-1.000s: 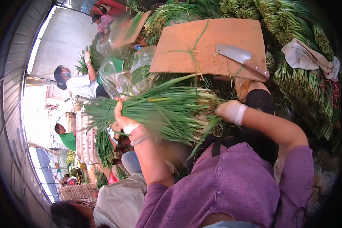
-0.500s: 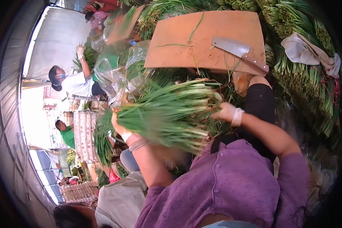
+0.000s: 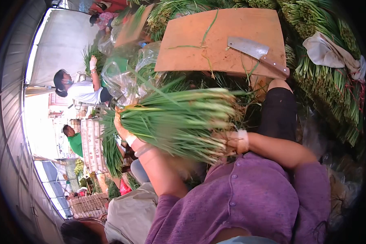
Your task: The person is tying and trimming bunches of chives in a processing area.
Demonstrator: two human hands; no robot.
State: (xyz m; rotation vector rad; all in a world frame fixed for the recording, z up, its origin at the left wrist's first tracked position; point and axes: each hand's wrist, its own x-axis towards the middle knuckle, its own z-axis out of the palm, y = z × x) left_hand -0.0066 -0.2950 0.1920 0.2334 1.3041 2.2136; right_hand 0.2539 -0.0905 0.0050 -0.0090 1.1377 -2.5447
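Note:
A big bunch of green leafy stalks (image 3: 175,118) lies across my front, its pale root ends to the right, partly blurred. Around its leafy end at the left, my gloved left hand (image 3: 120,124) is closed. My gloved right hand (image 3: 234,141) touches the lower root ends at the right; its fingers are blurred and partly hidden among the stalks. Beyond the bunch is a brown board (image 3: 215,40), with a cleaver (image 3: 252,49) and a few loose green leaves on it.
Stacked bundles of stalks (image 3: 325,85) fill the right side, with a pale cloth (image 3: 323,51) on them. Clear plastic bags (image 3: 118,77) lie left of the board. A person in white (image 3: 83,91) and one in green (image 3: 75,144) are farther left, near stacked crates (image 3: 93,146).
My right hand has moved down along the root ends, from the middle to the lower stalks. The bunch has turned slightly, and my left hand has shifted a little left and up with it.

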